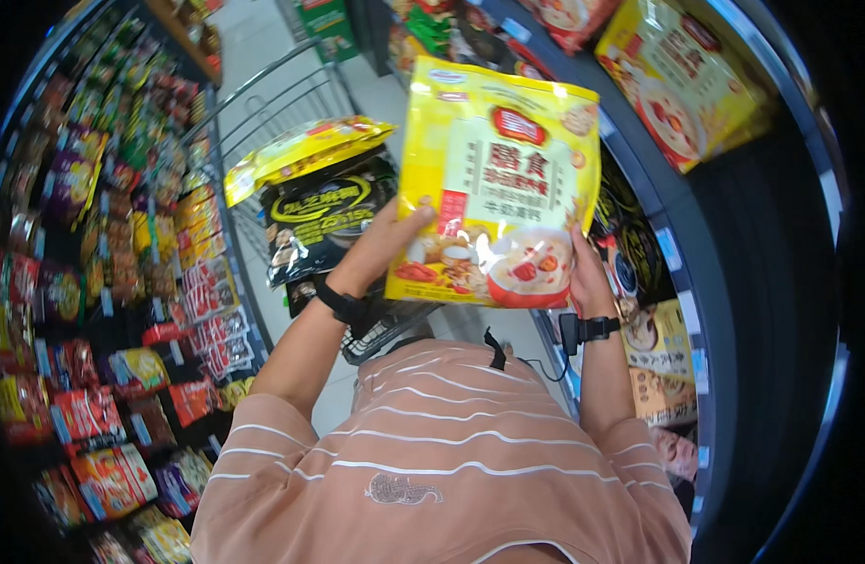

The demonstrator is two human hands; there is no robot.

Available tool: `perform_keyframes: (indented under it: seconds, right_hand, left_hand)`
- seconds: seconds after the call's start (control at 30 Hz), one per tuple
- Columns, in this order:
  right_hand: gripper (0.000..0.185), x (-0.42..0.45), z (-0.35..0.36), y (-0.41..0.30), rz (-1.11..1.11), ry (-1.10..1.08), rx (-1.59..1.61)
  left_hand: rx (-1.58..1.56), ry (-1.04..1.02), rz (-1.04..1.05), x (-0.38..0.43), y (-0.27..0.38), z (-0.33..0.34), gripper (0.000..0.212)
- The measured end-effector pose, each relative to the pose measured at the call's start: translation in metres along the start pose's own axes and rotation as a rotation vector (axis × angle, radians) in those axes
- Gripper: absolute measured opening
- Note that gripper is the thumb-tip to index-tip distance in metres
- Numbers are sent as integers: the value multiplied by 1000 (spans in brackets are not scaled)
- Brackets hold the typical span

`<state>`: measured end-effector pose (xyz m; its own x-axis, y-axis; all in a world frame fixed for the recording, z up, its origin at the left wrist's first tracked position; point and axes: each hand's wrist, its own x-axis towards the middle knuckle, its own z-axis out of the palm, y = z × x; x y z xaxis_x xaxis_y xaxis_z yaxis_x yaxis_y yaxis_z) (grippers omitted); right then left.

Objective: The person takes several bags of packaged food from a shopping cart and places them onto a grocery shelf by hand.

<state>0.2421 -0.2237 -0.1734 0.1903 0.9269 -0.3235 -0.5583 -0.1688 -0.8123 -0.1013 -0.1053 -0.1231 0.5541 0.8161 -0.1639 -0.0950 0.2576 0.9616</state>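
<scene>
A large yellow bag of cereal (499,190) is held up in front of my body, its printed face turned towards me. My left hand (397,229) grips its left edge with the thumb on the front. At the lower right edge, my right hand (589,271) holds the bag, with most of the fingers hidden behind it. Behind and left of the bag, a metal shopping cart (263,81) carries a black bag (327,215) with yellow-green print. Another yellow bag (305,151) lies beyond the black one in the cart.
Shelves of packaged snacks (150,240) line the left side. On the right, a dark shelf (658,190) holds similar yellow bags (686,84) and, lower down, boxed goods (662,391). Light floor tiles (245,28) run between the shelves. A green box (327,28) stands beyond the cart.
</scene>
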Motion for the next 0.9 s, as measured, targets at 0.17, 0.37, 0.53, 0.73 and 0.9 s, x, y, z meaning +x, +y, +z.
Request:
perform_keyframes:
  seconds: [0.17, 0.37, 0.53, 0.73, 0.9]
  right_hand:
    - [50, -10, 3, -23, -19, 26, -25]
    - [51, -16, 13, -42, -33, 66, 4]
    - [48, -12, 12, -45, -20, 51, 87]
    - [46, -9, 7, -46, -9, 66, 65]
    - [45, -8, 9, -46, 22, 38, 85]
  left_hand:
    - [-149, -53, -64, 17, 9, -2, 52]
    - [-263, -86, -107, 26, 28, 1, 57]
    - [-326, -87, -154, 26, 41, 2, 50]
    - [-346, -111, -166, 20, 46, 2, 51]
    - [-337, -136, -177, 17, 50, 1, 51]
